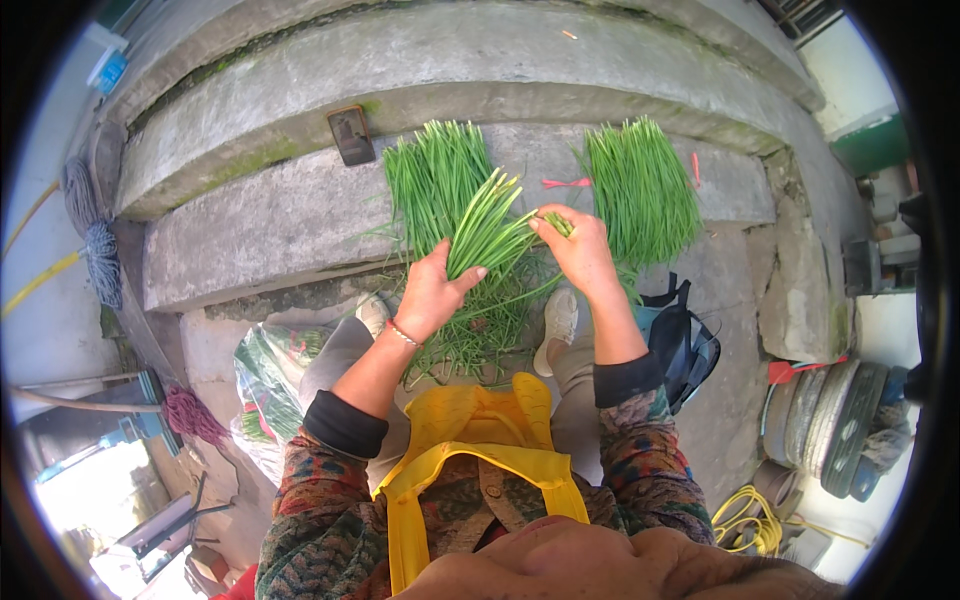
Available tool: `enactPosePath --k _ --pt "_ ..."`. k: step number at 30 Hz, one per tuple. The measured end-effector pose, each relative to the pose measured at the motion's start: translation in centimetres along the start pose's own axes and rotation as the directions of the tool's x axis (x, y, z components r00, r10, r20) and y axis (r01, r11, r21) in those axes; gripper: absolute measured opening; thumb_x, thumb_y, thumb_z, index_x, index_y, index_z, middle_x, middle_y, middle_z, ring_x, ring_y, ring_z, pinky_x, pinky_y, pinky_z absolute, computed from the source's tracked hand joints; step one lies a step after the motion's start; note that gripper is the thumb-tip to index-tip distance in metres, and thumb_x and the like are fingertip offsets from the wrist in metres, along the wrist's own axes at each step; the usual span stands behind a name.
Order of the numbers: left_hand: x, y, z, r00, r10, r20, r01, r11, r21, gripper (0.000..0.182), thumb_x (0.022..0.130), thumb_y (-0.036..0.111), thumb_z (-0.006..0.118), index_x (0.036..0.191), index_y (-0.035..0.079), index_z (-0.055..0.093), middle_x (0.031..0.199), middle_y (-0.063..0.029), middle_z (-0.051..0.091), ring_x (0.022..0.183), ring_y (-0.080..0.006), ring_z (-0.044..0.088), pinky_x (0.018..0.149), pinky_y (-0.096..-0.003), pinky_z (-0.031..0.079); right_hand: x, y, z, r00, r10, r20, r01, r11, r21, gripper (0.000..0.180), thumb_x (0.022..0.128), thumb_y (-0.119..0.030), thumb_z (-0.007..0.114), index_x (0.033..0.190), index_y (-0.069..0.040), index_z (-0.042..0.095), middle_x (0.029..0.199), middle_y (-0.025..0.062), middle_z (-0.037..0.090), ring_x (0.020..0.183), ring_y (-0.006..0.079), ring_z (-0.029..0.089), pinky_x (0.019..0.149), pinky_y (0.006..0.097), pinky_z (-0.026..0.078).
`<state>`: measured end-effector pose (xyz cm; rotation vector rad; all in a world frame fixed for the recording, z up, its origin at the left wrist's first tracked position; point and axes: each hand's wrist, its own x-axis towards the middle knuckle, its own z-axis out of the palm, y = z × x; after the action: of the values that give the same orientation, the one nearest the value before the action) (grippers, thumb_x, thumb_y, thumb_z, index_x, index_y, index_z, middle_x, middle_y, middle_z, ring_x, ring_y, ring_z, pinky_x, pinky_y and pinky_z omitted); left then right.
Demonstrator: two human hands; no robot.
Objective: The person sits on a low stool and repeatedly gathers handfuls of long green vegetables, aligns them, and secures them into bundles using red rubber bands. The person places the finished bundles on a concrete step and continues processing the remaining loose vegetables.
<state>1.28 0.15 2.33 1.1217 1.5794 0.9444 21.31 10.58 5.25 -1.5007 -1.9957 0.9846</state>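
My left hand (pixel 433 294) grips a fanned bunch of green chives (pixel 489 225), its pale cut ends pointing up and away from me. Beside the bunch, my right hand (pixel 581 244) pinches a stalk end between thumb and forefinger. Several short pale stalk ends (pixel 559 223) stick out of its curled fingers. A thick heap of chives (pixel 433 169) lies on the concrete step just beyond my left hand. Another heap (pixel 641 187) lies past my right hand. Loose, tangled leaves (pixel 480 341) cover the ground between my shoes, partly hidden by my left hand.
A smartphone (pixel 350 136) leans against the step riser. A red strip (pixel 566 183) lies between the heaps. Left of my leg is a plastic bag (pixel 274 367) with greens inside; at right sits a dark backpack (pixel 679 337). Mops (pixel 103 259) stand left, tyres (pixel 821 420) right.
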Motion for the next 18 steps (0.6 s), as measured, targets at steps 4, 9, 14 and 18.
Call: enactPosePath --k 4,9,14,18 --pt "0.8 -1.8 0.2 0.994 0.106 0.002 -0.106 0.994 -0.014 0.031 0.087 0.016 0.072 0.109 -0.001 0.059 0.073 -0.0042 0.065 0.049 -0.0095 0.054 0.045 -0.0266 0.043 1.9 3.8 -0.9 0.985 0.105 -0.134 -0.069 0.966 0.249 0.021 0.085 -0.019 0.073 0.099 -0.003 0.069 0.068 0.0019 0.062 0.059 0.0135 0.057 0.058 0.0317 0.046" --pt "0.3 -0.2 -1.0 0.991 -0.102 0.089 0.131 0.884 -0.449 0.023 0.088 0.014 0.072 0.102 0.001 0.059 0.074 -0.0050 0.064 0.047 -0.0104 0.053 0.042 -0.0246 0.039 2.4 3.0 -3.5 0.900 0.345 -0.267 -0.041 0.676 0.736 0.022 0.083 -0.017 0.078 0.094 0.000 0.067 0.062 -0.0023 0.054 0.048 0.0040 0.042 0.042 0.0218 0.031" --pt "0.9 -0.5 -1.2 0.991 -0.117 0.058 0.130 0.815 -0.564 0.021 0.087 0.011 0.071 0.100 0.001 0.058 0.074 -0.0072 0.064 0.047 -0.0108 0.052 0.041 -0.0242 0.037 1.7 4.6 -1.9 0.990 0.102 -0.096 -0.094 0.992 0.084 0.022 0.084 -0.019 0.075 0.096 -0.001 0.070 0.070 0.0026 0.064 0.066 0.0124 0.059 0.064 0.0301 0.047" --pt "0.7 -0.3 -1.4 0.985 -0.142 0.095 0.171 0.780 -0.602 0.020 0.086 0.011 0.071 0.099 0.001 0.059 0.074 -0.0078 0.064 0.046 -0.0111 0.052 0.040 -0.0241 0.036 1.7 3.0 -0.8 0.961 -0.087 -0.263 0.163 0.946 0.281 0.026 0.087 -0.020 0.073 0.105 -0.001 0.070 0.086 0.0056 0.070 0.080 0.0106 0.061 0.076 0.0274 0.049"
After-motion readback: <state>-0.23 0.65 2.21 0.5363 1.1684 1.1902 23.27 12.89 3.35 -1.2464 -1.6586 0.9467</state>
